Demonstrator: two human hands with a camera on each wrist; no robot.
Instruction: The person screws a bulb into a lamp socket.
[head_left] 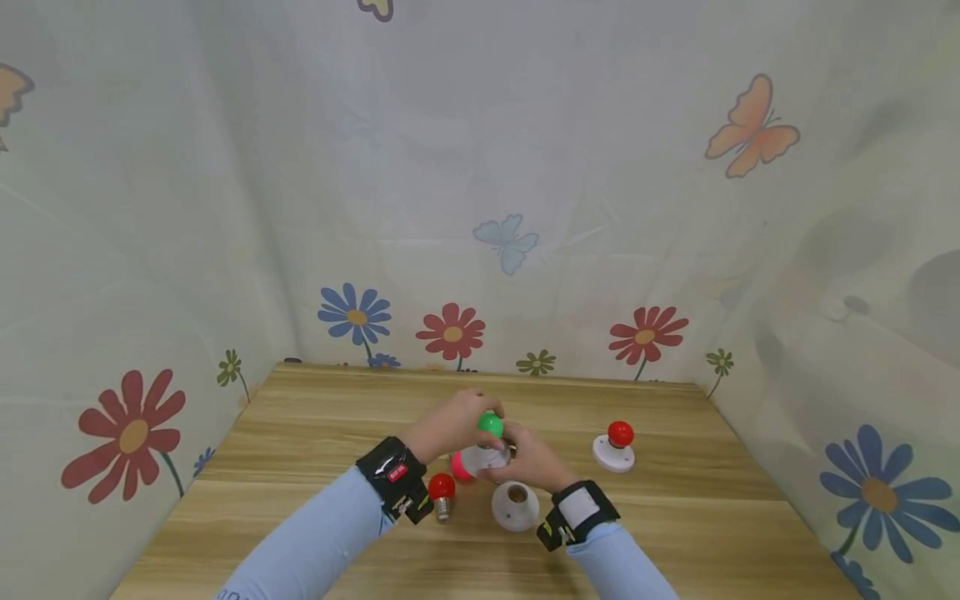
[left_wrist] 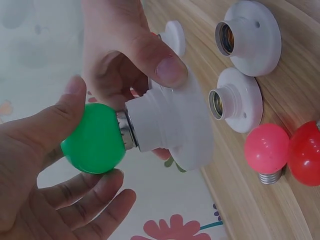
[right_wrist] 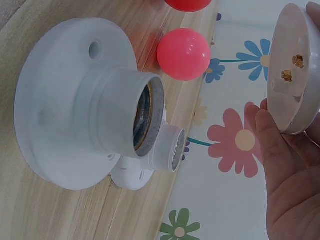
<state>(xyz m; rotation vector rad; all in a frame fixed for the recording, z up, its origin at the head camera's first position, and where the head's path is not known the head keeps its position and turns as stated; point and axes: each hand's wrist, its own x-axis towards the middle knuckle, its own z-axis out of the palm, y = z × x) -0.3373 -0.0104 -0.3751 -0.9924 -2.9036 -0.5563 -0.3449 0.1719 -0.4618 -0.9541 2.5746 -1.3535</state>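
Note:
Up off the table, my left hand (head_left: 455, 422) holds a green bulb (head_left: 491, 423) between thumb and fingers. The metal screw base of that bulb is partly inside the socket of a white lamp holder (left_wrist: 187, 125), which lies sideways in the left wrist view. My right hand (head_left: 534, 460) grips the lamp holder by its round base, thumb over the rim. Two brass screws (right_wrist: 287, 76) show on the holder's underside in the right wrist view. Below the hands, another white lamp holder (head_left: 515, 517) stands on the table with its socket facing up.
On the wooden table (head_left: 330, 408), a red bulb (head_left: 442, 485) lies beside a pink bulb (head_left: 461, 467). A further bulbless lamp holder (left_wrist: 252, 97) stands near them. To the right, a red bulb (head_left: 620, 433) sits in a white holder (head_left: 613, 461). Printed curtains (head_left: 525, 125) surround the table.

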